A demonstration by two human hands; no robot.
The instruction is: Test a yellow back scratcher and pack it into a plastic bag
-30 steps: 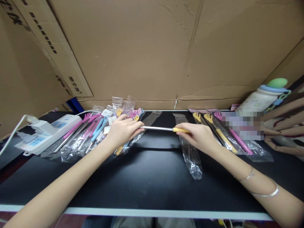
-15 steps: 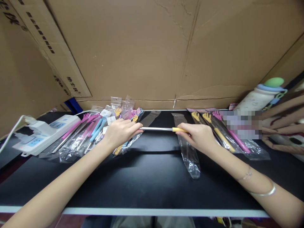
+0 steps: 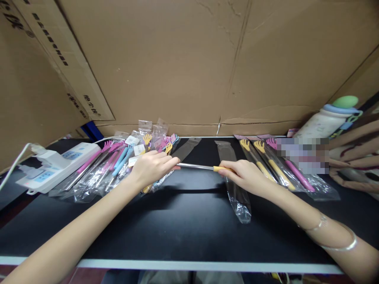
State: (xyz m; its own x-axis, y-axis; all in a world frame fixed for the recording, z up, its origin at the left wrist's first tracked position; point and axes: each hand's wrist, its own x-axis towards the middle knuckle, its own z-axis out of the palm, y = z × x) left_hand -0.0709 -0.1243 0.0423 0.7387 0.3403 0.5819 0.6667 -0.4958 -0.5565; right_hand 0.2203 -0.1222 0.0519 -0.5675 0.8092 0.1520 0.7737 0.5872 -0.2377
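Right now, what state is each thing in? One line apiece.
Left hand: closed on silver shaft
Right hand: closed on yellow handle
Silver shaft: raised above table, nearly level
Clear bag by right hand: lying on table
Pink scratcher, far right: bagged
Power strip: plugs inserted
Bottle: lid on

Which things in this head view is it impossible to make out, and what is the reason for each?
All in the head view:
1) Left end of the metal rod: hidden by the left hand.
2) Full length of the yellow handle: covered by the right hand.
3) Bottom of the bottle: hidden by the pixelated patch.
4) Writing on the white labels: too small to read.
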